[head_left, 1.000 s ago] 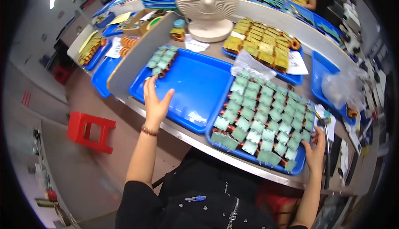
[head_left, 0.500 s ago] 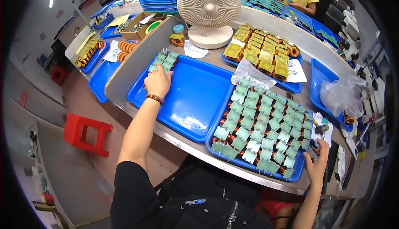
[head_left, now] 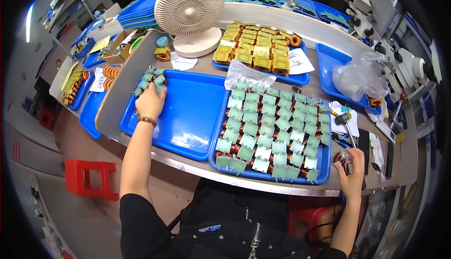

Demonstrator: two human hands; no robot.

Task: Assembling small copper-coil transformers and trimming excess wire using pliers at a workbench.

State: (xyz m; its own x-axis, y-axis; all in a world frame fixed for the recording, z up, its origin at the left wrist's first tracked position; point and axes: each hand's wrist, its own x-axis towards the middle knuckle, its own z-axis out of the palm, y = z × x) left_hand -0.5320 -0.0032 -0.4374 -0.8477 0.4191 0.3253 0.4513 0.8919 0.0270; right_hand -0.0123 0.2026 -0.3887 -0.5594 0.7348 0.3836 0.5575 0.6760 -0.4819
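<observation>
In the left blue tray (head_left: 123, 122), several wire coils with green plates (head_left: 149, 76) stand grouped at the far left corner. My left hand (head_left: 151, 103) reaches in there, fingers curled around a green-plated coil at the near side of the group; its palm hides most of that coil. Rows of similar green-plated coils (head_left: 264, 129) fill the right blue tray (head_left: 213, 162). Beyond that tray's right edge, my right hand (head_left: 351, 169) pinches a dark, copper-wound coil (head_left: 340, 158) between thumb and fingers, low over the table.
A cream fan (head_left: 189, 14) stands behind the left tray, beside a blue-lidded jar (head_left: 162, 47). Yellow-taped coils (head_left: 256, 50) fill a tray at the back. A hammer (head_left: 345, 122) lies near my right hand. A plastic bag (head_left: 359, 78) sits farther right. A red stool (head_left: 91, 179) stands at left.
The view has shifted, moving the scene leftward. My right hand has come away from the tray's corner, and a coil now shows at its fingertips. My left hand stays at the coil group.
</observation>
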